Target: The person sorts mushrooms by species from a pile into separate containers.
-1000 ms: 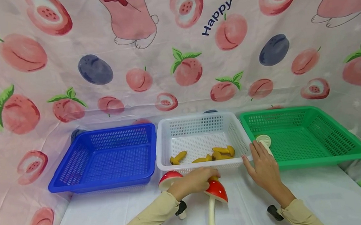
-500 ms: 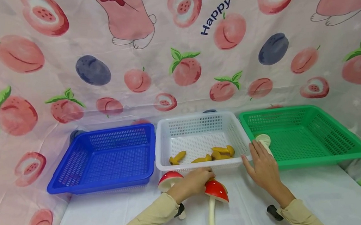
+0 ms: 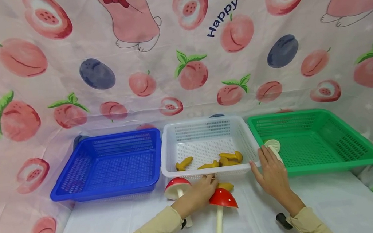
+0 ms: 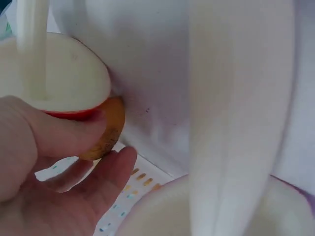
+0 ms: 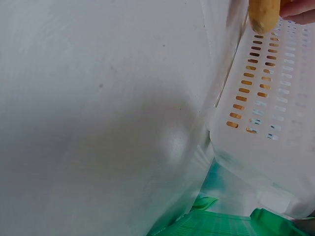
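Note:
In the head view my left hand (image 3: 197,194) is just in front of the white basket (image 3: 172,173), between two red-capped toy mushrooms. Its thumb and fingers hold the brown cap of a yellow toy mushroom (image 3: 225,186), which pokes out to the right; the left wrist view shows that brown cap (image 4: 114,123) in the grasp. One red-capped mushroom (image 3: 223,198) lies by the fingers, the other red-capped mushroom (image 3: 177,187) left of the hand. My right hand (image 3: 273,175) lies with straight fingers at the rims of the white and green baskets, beside a pale mushroom (image 3: 272,145).
Several yellow mushrooms (image 3: 184,163) lie inside the white basket. A blue basket (image 3: 103,193) stands to its left, and the green basket (image 3: 335,167) to its right. Behind them hangs a fruit-print cloth (image 3: 170,74). White cloth (image 3: 247,217) covers the table.
My left hand has slid a little left and down, so more of the yellow mushroom shows past the fingers. The nearby red-capped mushroom has shifted slightly. My right hand has stayed put.

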Action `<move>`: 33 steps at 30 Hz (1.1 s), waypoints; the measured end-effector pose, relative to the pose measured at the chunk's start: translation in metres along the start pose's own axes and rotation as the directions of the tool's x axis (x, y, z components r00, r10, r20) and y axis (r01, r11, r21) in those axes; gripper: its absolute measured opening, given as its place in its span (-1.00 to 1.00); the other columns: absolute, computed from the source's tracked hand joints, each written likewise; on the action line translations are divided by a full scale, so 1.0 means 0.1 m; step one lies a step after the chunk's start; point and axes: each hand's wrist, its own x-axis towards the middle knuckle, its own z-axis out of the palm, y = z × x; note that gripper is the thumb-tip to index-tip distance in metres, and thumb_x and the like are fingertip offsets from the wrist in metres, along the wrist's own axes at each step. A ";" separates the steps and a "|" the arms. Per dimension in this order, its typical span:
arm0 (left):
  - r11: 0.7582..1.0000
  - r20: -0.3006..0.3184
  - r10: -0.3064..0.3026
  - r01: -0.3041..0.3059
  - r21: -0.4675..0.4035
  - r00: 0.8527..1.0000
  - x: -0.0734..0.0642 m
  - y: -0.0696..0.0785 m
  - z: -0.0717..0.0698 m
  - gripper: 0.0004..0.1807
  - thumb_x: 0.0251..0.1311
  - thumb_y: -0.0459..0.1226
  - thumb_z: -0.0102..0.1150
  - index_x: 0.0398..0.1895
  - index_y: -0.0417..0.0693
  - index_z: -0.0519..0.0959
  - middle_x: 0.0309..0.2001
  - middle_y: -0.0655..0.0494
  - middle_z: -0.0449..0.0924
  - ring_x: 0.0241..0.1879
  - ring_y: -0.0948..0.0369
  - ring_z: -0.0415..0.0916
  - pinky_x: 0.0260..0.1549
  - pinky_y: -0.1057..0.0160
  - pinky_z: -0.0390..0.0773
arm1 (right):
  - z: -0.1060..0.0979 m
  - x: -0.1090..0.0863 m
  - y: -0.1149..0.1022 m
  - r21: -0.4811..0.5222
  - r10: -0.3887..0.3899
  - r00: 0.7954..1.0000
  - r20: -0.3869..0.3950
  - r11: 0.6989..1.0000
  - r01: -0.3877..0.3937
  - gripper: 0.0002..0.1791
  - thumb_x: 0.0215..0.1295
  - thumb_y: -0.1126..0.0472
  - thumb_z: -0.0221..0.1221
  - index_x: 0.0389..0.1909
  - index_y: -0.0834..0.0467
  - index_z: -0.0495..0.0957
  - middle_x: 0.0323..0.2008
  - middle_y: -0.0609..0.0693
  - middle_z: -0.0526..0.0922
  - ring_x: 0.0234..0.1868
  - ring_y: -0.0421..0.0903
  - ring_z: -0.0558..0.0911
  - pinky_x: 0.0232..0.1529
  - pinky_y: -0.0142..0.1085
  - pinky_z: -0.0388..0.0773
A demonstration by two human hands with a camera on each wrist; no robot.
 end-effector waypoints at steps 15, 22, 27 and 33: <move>0.958 -0.131 -0.075 0.035 -0.285 0.988 -0.09 -0.01 0.03 -0.50 -0.08 -0.47 0.21 0.06 -0.23 0.49 0.03 -0.02 0.44 -0.10 0.18 0.50 -0.06 0.34 0.53 | 0.04 -0.02 0.00 -0.002 -0.002 1.000 -0.012 1.000 0.002 -0.35 0.17 0.02 0.15 0.11 0.47 0.44 0.15 0.39 0.43 0.18 0.32 0.39 -0.02 0.26 0.42; 0.930 -0.173 -0.101 0.031 -0.367 0.980 -0.21 -0.02 -0.03 -0.46 -0.03 -0.46 0.19 0.13 -0.24 0.48 0.14 -0.08 0.43 0.05 0.15 0.47 0.04 0.27 0.49 | 0.05 -0.01 0.00 0.021 -0.024 0.999 -0.040 0.999 0.025 -0.36 0.19 0.01 0.13 0.09 0.48 0.45 0.13 0.39 0.45 0.17 0.33 0.40 -0.05 0.25 0.43; 0.902 -0.163 -0.138 0.056 -0.428 0.977 -0.30 -0.04 -0.11 -0.45 -0.04 -0.43 0.24 0.14 -0.24 0.49 0.13 -0.09 0.43 0.04 0.14 0.48 0.01 0.30 0.51 | 0.03 0.01 0.00 0.027 -0.020 0.999 -0.035 0.999 0.021 -0.37 0.17 0.04 0.16 0.08 0.49 0.45 0.13 0.40 0.44 0.17 0.34 0.40 -0.03 0.24 0.42; 0.848 -0.124 -0.186 0.096 -0.521 0.975 -0.39 -0.09 -0.21 -0.45 -0.04 -0.43 0.29 0.13 -0.22 0.51 0.12 -0.02 0.44 0.03 0.17 0.47 -0.01 0.36 0.51 | 0.03 0.00 0.01 0.022 -0.012 0.999 -0.030 1.000 0.013 -0.36 0.18 0.02 0.15 0.08 0.48 0.45 0.13 0.40 0.44 0.17 0.33 0.40 -0.01 0.24 0.41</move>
